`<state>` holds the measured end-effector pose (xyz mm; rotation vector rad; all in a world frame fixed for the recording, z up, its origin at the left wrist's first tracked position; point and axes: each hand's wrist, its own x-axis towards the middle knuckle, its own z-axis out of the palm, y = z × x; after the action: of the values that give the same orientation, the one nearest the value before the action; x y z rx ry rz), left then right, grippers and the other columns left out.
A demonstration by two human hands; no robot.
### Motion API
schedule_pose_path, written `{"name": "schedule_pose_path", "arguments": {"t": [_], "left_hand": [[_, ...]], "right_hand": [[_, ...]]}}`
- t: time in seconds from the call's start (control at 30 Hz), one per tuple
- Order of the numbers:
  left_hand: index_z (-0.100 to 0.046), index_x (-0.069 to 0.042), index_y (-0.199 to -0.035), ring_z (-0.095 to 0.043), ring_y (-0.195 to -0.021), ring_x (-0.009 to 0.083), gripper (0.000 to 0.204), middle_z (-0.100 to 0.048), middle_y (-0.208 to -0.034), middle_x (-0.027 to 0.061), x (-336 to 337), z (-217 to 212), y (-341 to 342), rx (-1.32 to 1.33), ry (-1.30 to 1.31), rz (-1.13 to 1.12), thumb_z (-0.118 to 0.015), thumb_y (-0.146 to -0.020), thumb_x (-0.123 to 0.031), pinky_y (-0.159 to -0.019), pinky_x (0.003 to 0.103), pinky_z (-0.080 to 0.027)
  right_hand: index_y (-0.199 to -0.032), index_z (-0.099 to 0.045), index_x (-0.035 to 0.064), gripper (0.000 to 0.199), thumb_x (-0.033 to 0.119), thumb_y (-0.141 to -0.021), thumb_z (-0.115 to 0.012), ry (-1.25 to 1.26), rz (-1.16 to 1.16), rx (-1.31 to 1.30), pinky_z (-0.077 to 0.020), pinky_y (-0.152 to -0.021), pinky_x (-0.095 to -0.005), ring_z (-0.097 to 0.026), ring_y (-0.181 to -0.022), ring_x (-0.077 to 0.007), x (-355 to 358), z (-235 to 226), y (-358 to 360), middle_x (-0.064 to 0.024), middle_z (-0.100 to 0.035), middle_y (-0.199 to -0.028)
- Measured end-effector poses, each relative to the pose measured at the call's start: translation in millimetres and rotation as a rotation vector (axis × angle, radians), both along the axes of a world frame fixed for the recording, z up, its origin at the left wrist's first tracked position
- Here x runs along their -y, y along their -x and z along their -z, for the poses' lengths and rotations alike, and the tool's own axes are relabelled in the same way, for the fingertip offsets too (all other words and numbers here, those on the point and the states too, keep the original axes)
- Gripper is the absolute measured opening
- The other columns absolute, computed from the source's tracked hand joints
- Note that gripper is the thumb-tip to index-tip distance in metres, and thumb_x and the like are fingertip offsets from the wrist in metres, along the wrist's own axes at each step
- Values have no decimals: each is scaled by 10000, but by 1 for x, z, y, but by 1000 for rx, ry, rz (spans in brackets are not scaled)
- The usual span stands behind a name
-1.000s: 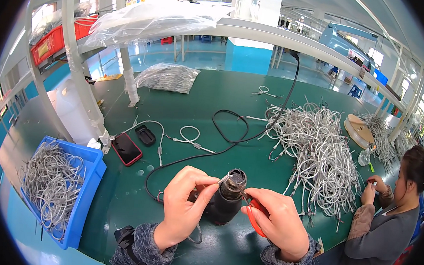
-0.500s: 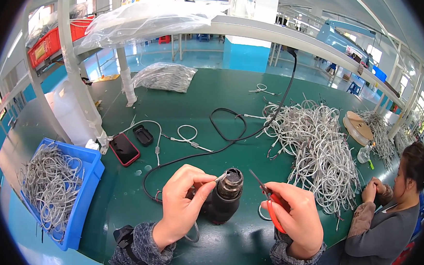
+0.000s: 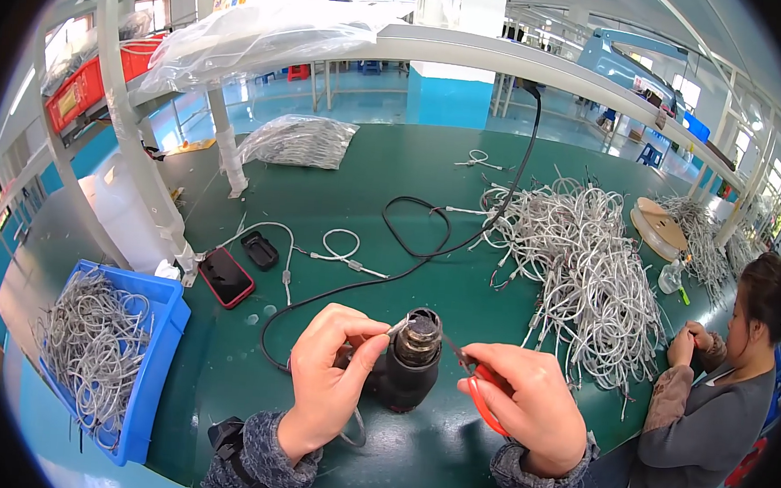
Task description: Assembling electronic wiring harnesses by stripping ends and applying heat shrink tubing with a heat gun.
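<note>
My left hand (image 3: 334, 366) pinches the end of a grey cable (image 3: 396, 328) between thumb and fingers, right beside the mouth of a black heat gun (image 3: 407, 379). The heat gun stands on the table with its metal nozzle pointing up. Part of a grey cable loop shows below my left wrist. In my right hand (image 3: 528, 404) is a pair of scissors (image 3: 488, 400) with red-orange handles. Their dark blades point up and left toward the nozzle, and the tips look blurred. Whether the blades touch anything, I cannot tell.
A tangled heap of grey cables (image 3: 590, 274) covers the table's right side, near a cable spool (image 3: 658, 229). At left sit a blue bin (image 3: 165, 346) of cables and a phone (image 3: 226, 277). A black cord (image 3: 343, 289) crosses the green table (image 3: 339, 205). A co-worker (image 3: 712, 398) sits at right.
My right hand has moved left with the scissors, bringing the blades closer to the heat gun's nozzle. My left hand keeps its pinch on the cable end at almost the same place.
</note>
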<state>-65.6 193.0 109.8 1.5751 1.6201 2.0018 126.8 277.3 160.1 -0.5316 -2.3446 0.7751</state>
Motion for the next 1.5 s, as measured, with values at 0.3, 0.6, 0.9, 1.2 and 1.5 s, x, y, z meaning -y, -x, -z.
{"name": "schedule_pose_path", "arguments": {"t": [0.3,0.6,0.9,1.2,1.5], "left_hand": [[-595,15,-910,-490,-651,57,60,-505,-902,47,2,2,3,-49,1,50,-617,-855,28,-535,180,-408],[-596,13,-910,-492,-656,58,64,-507,-903,48,4,0,2,-29,25,56,-620,-853,29,-542,183,-416],[-612,9,-906,-496,-657,59,84,-518,-890,49,4,-3,1,-42,16,52,-631,-832,45,-531,176,-411],[-632,5,-898,-504,-670,67,112,-531,-877,50,4,-4,2,-57,-8,51,-643,-806,67,-533,179,-398],[-649,3,-886,-516,-681,75,130,-545,-853,53,5,-4,3,-84,9,39,-667,-779,73,-543,185,-396]], "right_hand": [[-1007,-594,-62,233,-28,-776,-599,37,-70,4,-508,-618,-304,-662,-676,-280,4,4,10,-188,-636,-813],[-1013,-587,-66,239,-37,-776,-589,61,-74,-14,-508,-619,-307,-666,-690,-284,5,3,11,-194,-639,-826],[-1025,-591,-65,245,-38,-782,-582,42,-71,-2,-512,-628,-309,-668,-700,-286,5,3,11,-196,-643,-834],[-1025,-595,-59,238,-31,-789,-573,30,-56,10,-514,-633,-314,-662,-698,-300,5,5,11,-199,-642,-829],[-1023,-596,-53,246,-24,-779,-579,4,-46,33,-511,-636,-324,-641,-682,-321,5,4,11,-197,-639,-826]]}}
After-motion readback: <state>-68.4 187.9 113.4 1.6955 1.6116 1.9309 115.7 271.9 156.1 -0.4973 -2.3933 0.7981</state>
